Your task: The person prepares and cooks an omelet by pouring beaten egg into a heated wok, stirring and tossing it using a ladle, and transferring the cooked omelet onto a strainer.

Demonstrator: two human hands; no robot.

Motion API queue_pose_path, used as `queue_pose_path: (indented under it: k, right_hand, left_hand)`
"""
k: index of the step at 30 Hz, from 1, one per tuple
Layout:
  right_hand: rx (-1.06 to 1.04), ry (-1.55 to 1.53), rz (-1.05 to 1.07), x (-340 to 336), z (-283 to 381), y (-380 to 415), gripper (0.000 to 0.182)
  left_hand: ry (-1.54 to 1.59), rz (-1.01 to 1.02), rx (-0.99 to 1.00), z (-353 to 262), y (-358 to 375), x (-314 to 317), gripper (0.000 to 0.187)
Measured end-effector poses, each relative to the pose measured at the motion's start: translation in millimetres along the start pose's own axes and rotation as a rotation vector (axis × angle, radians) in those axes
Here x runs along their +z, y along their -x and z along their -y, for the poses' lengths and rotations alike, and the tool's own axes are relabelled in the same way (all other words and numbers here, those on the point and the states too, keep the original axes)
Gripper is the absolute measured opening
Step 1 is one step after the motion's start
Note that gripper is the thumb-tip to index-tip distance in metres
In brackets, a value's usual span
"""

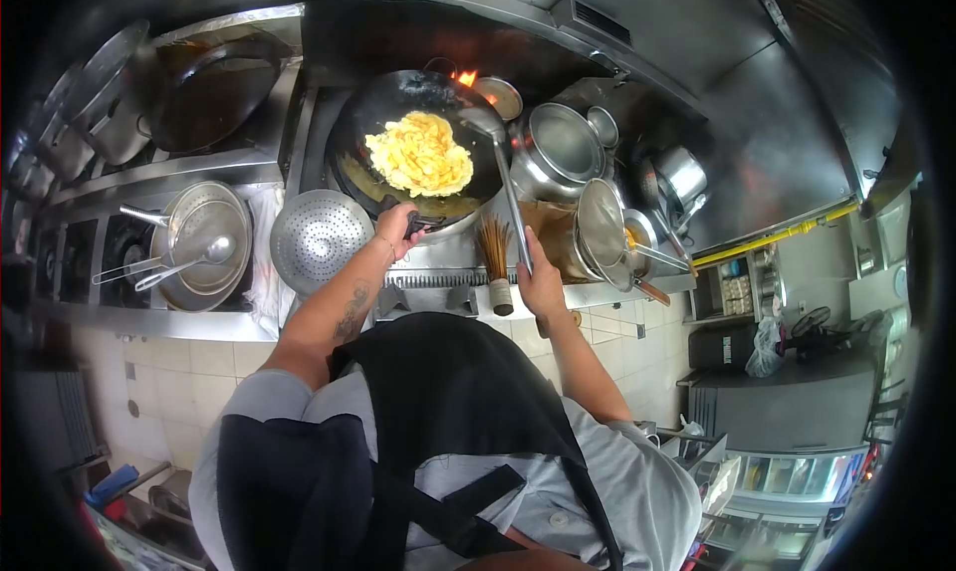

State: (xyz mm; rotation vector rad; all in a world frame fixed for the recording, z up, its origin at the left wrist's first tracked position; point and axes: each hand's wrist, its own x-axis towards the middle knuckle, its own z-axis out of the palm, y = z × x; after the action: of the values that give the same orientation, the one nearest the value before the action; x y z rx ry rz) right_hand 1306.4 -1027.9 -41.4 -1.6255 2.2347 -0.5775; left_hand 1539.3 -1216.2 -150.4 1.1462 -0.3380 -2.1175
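Steeply upright, ladle (508,188) bowl toward wok (358,123).

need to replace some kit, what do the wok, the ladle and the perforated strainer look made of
Wok: dark, matte metal, likely seasoned carbon steel or iron. Ladle: bright silvery metal, probably stainless steel, judging by its shine. Perforated strainer: pale grey metal with a duller sheen, steel or aluminium.

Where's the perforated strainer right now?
In the head view, the perforated strainer lies left of the left hand, between the wok and the stacked pans.
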Motion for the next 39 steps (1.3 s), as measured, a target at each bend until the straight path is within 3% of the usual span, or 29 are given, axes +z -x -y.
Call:
queue_pose_path:
  k: [1,2,3,6,9,13,18,21,23,24,27,29,32,34,35,39]
  right_hand:
    - [-0.068,-0.128,-0.116,0,1,6,0.068]
    - [0.075,-0.229,-0.014,-10,6,11,0.067]
    - [0.083,-0.24,-0.011,-9,1,18,0.067]
    - [-0.072,-0.396,-0.116,-19,-19,33,0.065]
    - [-0.06,-0.534,-0.106,-24,-53,52,0.067]
    - [0.057,-0.679,0.015,-50,-26,63,0.066]
    - [-0.159,-0.72,-0.048,-44,-18,45,0.071]
    - [-0.253,-0.672,-0.131,-62,-20,42,0.07]
    - [-0.393,-0.538,-0.246,-73,-29,39,0.068]
    - [-0.297,-0.812,-0.148,-79,-31,45,0.067]
    - [-0.334,-0.773,-0.129,-88,-35,49,0.068]
    - [-0.395,-0.698,-0.195,-84,-28,45,0.066]
    - [-0.264,-0.651,0.003,-95,-5,49,0.064]
    - [-0.335,-0.684,0.039,-86,12,40,0.063]
    - [-0.51,-0.696,-0.06,-65,12,29,0.064]
    - [-0.479,-0.684,0.131,7,27,4,0.064]
  left_hand:
    - [-0.044,-0.008,-0.021,2,0,-1,0.02]
    - [-0.052,-0.014,-0.026,9,1,-4,0.02]
    - [0.024,-0.049,0.019,18,2,-9,0.016]
    - [0.134,-0.161,0.065,26,69,-10,0.013]
    - [0.124,0.108,-0.016,13,128,-33,0.014]
    - [0.181,0.006,-0.048,-18,117,-3,0.019]
    - [0.19,0.113,0.099,-66,68,31,0.018]
    - [0.198,-0.014,0.223,-30,130,24,0.015]
    - [0.149,0.01,0.474,-10,159,12,0.013]
    - [0.133,0.025,0.57,-14,165,12,0.013]
    - [0.206,0.043,0.194,-44,191,-8,0.018]
    - [0.186,0.077,0.223,-56,187,-6,0.021]
    - [0.194,0.023,0.216,-57,201,-5,0.022]
    - [0.185,-0.007,0.268,-48,215,3,0.021]
    - [0.186,-0.028,0.319,-42,222,5,0.021]
    - [0.241,0.007,0.302,-20,229,10,0.02]
